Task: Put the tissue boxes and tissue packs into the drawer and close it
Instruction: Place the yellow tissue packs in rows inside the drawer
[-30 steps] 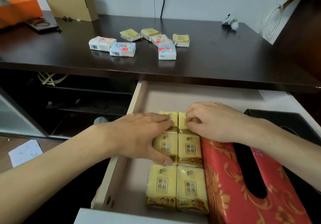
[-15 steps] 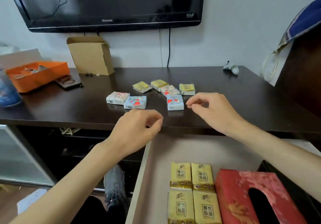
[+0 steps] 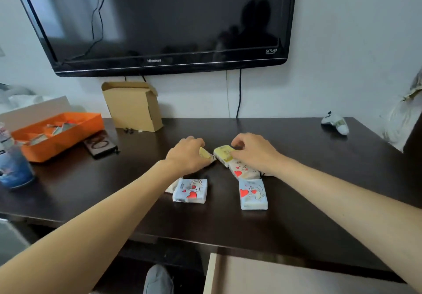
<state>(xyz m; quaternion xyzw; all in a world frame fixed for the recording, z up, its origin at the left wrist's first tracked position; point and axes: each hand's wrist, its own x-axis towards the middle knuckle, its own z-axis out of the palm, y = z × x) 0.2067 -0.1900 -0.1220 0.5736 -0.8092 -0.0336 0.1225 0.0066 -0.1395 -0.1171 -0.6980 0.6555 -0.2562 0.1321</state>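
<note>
Several small tissue packs lie on the dark table top [image 3: 296, 202]. My left hand [image 3: 188, 154] closes over a yellow pack [image 3: 204, 153] at the back of the group. My right hand [image 3: 253, 152] grips a second yellow pack [image 3: 224, 154] beside it. A white pack with red hearts [image 3: 239, 170] lies partly under my right wrist. Two blue packs with hearts sit nearer me, one on the left [image 3: 190, 191] and one on the right [image 3: 253, 194]. The open drawer [image 3: 211, 275] shows only its pale back corner at the bottom edge; its contents are out of view.
An orange tray [image 3: 57, 137], a blue cup [image 3: 13, 170] and a dark flat case [image 3: 100, 144] stand at the left. A cardboard box [image 3: 133, 106] leans on the wall under the television [image 3: 164, 22]. A small white figure [image 3: 335, 123] lies at the far right.
My hands left the yellow packs in the drawer, rose to the table top and closed on two yellow packs. The view tilted up, so the drawer's contents dropped out of sight.
</note>
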